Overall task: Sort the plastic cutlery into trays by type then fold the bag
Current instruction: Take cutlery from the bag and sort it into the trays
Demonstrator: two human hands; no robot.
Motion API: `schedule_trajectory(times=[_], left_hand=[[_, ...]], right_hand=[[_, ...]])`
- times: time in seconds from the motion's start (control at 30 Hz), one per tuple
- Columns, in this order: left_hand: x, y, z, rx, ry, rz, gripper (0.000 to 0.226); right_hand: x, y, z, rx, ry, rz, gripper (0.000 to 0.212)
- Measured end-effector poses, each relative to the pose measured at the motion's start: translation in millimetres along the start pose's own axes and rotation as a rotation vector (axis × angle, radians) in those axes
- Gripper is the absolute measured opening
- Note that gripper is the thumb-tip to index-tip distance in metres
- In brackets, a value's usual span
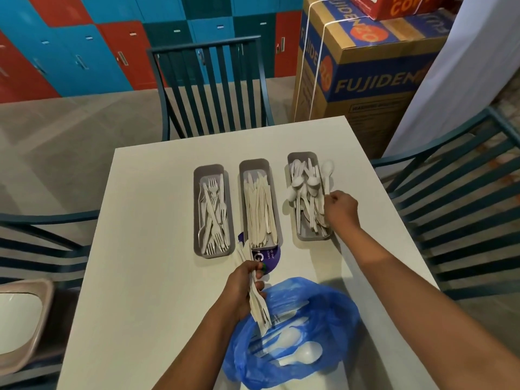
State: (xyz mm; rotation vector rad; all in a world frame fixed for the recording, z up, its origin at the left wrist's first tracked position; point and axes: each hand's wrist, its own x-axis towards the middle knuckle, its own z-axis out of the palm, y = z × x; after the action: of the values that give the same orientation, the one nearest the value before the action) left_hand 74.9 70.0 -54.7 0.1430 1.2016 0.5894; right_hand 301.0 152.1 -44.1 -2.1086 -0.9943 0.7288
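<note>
The spoon [327, 175] is pinched by its handle in the right hand [339, 211], just off the right edge of the spoon tray [306, 236], bowl pointing away from the person. Its long axis runs roughly parallel to the tray's long sides, so it is already lined up with the pile. To set it down well, I judge it should be carried a little leftward over the tray and lowered flat, bowl to the far end like most of the others, and only then released; let go where it is, it could catch the rim and tip onto the bench [146, 249].

Left of the spoon tray stands the knife tray [254, 164], its knives lying lengthwise, and left of that the fork tray [209, 169]. The left hand [243, 291], nearer the person than the knife tray, has its fingers curled round a bundle of cutlery [257, 305] held upright-slanted, fork tines down toward the blue bag [332, 313]. The bag lies open on the bench nearest the person, with a few spoons and other pieces left inside, so the sorting looks well along but unfinished, and the folding has not begun.
</note>
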Motion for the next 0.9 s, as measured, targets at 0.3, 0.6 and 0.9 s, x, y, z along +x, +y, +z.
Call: schedule_trajectory(times=[0.3, 0.6, 0.9], left_hand=[[6, 8, 2, 0.021, 0.022, -0.003, 0.019], [14, 15, -2, 0.004, 0.024, -0.016, 0.021], [14, 15, 2, 0.016, 0.020, -0.013, 0.020]], right_hand=[[48, -16, -10, -0.061, -0.148, 0.115, 0.034], [77, -37, 0, -0.130, -0.250, 0.232, 0.022], [76, -32, -2, -0.193, -0.225, 0.162, 0.045]])
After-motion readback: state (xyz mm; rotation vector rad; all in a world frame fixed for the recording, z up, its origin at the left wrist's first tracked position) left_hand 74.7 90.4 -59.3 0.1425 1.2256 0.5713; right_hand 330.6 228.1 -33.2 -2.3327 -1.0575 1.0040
